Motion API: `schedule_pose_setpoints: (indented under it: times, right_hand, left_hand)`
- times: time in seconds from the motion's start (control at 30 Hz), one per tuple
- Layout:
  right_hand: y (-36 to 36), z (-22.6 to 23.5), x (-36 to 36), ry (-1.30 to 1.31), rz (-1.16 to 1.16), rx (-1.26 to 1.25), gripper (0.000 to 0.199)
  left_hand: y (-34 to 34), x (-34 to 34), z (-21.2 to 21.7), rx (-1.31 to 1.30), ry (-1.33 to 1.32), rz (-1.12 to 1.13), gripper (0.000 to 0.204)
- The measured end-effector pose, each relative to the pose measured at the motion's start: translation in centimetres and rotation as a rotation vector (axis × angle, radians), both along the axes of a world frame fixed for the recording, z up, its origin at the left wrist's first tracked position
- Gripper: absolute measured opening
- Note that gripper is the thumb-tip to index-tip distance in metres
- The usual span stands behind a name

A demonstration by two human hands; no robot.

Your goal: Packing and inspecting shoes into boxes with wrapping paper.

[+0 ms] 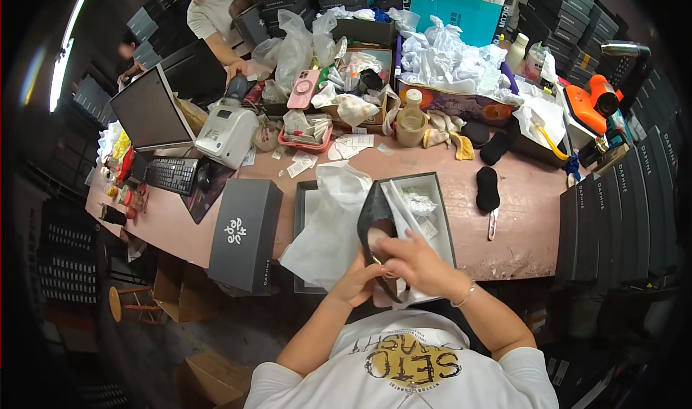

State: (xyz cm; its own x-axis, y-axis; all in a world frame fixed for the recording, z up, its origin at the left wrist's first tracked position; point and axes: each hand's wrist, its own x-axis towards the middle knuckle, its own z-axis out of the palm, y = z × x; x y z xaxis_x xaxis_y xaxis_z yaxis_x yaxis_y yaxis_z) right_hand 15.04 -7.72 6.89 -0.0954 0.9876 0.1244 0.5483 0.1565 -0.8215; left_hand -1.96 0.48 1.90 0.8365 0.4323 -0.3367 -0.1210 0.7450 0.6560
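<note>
A black shoe [375, 209] with a thin strap and a gold-coloured buckle is held over an open dark grey shoe box [448, 239]. My left hand [355, 282] is closed around its heel end from the left, thumb by the strap. From the right, my right hand [418, 263] pinches at the buckle, its fingers partly hiding the strap. White tissue paper [333, 211] spreads out of the box on the left, and more lies under the shoe. A crumpled clear packet [418, 203] is in the box's far right part.
Left of the box rests a dark grey box lid [245, 229], beside a keyboard [171, 175], mouse and label printer [227, 134]. Black pads [487, 189] lie to the right. Stacked shoe boxes [627, 207] flank the table's right end. Another person [220, 20] stands across the table.
</note>
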Motion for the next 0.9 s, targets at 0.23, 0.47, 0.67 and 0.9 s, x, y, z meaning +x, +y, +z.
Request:
schedule_pose_setpoints:
  times: [0.23, 0.47, 0.67, 0.9]
  right_hand:
    - [4.5, -4.6, -3.0, -0.150, -0.166, -0.013, 0.040]
    - [1.7, -1.1, -3.9, -0.245, 0.013, 0.114, 0.057]
    - [3.1, -4.7, -3.9, -0.180, 0.043, -0.043, 0.058]
    - [5.5, -2.3, -5.0, -0.067, 0.023, -0.103, 0.050]
  left_hand:
    - [-3.2, 0.3, 0.4, -0.143, -0.203, 0.121, 0.059]
    - [1.6, 3.0, 1.6, 0.174, 0.044, 0.443, 0.052]
    - [3.6, 2.9, -2.2, 0.098, 0.161, 0.364, 0.039]
    - [3.5, 1.5, 0.8, 0.110, 0.194, 0.535, 0.036]
